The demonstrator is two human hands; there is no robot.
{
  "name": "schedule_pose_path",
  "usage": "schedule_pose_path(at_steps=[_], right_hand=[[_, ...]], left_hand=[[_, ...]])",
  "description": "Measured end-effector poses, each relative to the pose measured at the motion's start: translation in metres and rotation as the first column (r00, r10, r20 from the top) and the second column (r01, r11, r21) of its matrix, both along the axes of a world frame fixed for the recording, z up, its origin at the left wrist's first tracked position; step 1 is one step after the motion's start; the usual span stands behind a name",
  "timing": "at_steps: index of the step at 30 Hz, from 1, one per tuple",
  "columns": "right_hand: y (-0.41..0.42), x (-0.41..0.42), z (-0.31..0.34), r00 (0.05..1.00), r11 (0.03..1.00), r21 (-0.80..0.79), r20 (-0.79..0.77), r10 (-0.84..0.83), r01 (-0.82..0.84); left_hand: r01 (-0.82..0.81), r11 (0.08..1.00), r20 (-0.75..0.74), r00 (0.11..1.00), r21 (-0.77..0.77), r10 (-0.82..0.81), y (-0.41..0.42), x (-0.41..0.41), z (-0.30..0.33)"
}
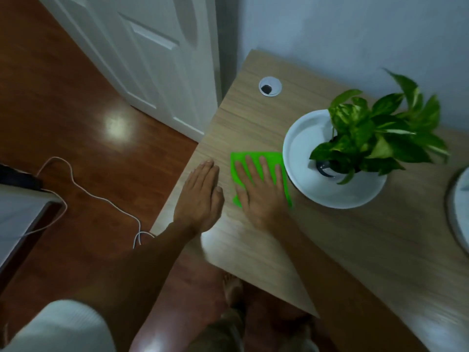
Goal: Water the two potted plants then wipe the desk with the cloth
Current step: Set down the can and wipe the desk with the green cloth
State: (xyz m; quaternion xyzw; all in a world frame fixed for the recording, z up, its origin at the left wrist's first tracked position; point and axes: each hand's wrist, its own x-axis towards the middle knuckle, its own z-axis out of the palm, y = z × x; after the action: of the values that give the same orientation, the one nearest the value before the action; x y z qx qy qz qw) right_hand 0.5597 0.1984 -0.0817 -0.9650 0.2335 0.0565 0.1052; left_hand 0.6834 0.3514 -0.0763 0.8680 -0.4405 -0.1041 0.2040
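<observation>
A bright green cloth (261, 158) lies flat on the wooden desk (342, 245) just left of a potted plant. My right hand (261, 191) presses down on the cloth with fingers spread. My left hand (203, 196) rests flat at the desk's left edge, fingers together, holding nothing. The potted plant (378, 133) has green and yellow leaves and stands in a wide white saucer (299, 148). A second white saucer (460, 207) shows only as a rim at the right edge; its plant is out of view.
A round cable grommet (270, 86) sits in the desk near the wall. A white door (152, 59) stands beyond the desk's left end. A white cable (76, 184) trails over the red-brown floor. My bare foot (232, 288) shows under the desk edge.
</observation>
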Motion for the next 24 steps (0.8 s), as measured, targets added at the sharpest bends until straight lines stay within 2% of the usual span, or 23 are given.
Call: schedule_pose_path(at_steps=[4,7,12,15,17,20,24], right_hand=[[0.024,-0.05,0.0,0.999,0.998,-0.023,-0.016,0.052,-0.053],[0.007,-0.006,0.004,0.999,1.0,-0.011,-0.033,0.009,-0.01],[-0.081,0.117,0.004,0.965,0.963,0.061,0.015,-0.263,0.262],[-0.109,0.157,-0.005,0.911,0.909,0.056,-0.007,-0.413,0.413],[-0.112,0.166,-0.004,0.896,0.894,0.053,-0.006,-0.444,0.444],[-0.08,0.166,-0.002,0.964,0.962,0.052,-0.002,-0.267,0.267],[-0.024,0.126,0.002,0.999,0.999,0.041,-0.039,-0.025,0.027]], left_hand=[[-0.039,0.999,0.008,0.999,-0.008,0.039,0.018,-0.009,0.01],[-0.08,0.996,0.04,0.996,0.046,0.078,0.035,-0.016,-0.001],[-0.099,0.993,0.103,0.99,0.068,0.091,0.037,-0.019,-0.008],[-0.108,0.992,0.106,0.989,0.063,0.101,0.037,-0.02,-0.011],[-0.096,0.994,0.1,0.991,0.056,0.09,0.035,-0.022,-0.012],[-0.118,0.991,0.097,0.989,0.063,0.112,0.042,-0.013,-0.014],[-0.136,0.991,-0.027,0.99,0.023,0.136,0.041,-0.016,-0.005]])
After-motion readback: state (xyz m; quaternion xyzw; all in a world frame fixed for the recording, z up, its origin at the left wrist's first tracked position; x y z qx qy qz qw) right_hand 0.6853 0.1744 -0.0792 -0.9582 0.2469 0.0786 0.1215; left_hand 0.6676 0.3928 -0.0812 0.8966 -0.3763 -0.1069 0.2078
